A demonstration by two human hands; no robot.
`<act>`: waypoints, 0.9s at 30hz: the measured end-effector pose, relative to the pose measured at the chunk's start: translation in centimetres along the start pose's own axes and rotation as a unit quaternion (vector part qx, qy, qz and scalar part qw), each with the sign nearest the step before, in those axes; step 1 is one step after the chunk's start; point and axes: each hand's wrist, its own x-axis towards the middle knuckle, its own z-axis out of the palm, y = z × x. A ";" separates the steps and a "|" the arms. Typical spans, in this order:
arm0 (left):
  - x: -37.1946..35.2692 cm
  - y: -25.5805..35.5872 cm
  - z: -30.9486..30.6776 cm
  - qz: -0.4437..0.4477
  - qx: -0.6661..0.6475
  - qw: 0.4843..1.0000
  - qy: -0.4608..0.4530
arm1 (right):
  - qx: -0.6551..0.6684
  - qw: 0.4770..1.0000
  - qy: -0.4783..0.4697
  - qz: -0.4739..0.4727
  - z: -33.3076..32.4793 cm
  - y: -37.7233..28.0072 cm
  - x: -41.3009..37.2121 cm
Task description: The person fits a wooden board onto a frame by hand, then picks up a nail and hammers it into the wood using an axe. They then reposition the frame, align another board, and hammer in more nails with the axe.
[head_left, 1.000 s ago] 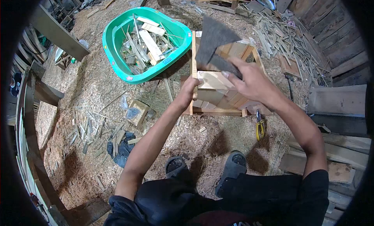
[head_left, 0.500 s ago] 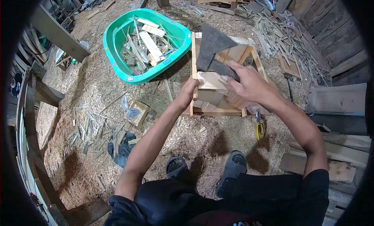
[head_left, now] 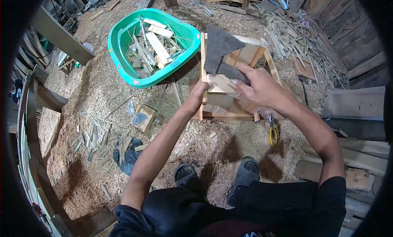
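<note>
My right hand [head_left: 262,85] is closed round the dark handle of a hatchet [head_left: 221,47]. Its broad, flared blade lies over the upper left part of a wooden frame [head_left: 229,116] with slats and panels inside. At the frame's left edge, my left hand [head_left: 197,97] is closed on the wood, its thumb against a pale wood piece [head_left: 221,85] below the hatchet. The fingers of that hand are mostly hidden. Yellow-handled pliers [head_left: 273,134] lie on the ground by the frame's lower right corner.
A green plastic tub [head_left: 141,82] full of wood offcuts stands left of the frame. Shavings cover the ground. A small wood block [head_left: 145,116] and a black plastic bag [head_left: 130,157] lie at left. Scrap sticks [head_left: 292,40] are heaped at the upper right, stacked boards [head_left: 360,159] at the right.
The hatchet has shifted slightly left, with my right hand moving a little along with it. My left hand stays at the frame's left edge.
</note>
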 end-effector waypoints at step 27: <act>-0.1 0.4 0.5 -0.010 -0.005 1.000 0.012 | -0.028 0.999 -0.029 -0.018 -0.1 0.3 -0.2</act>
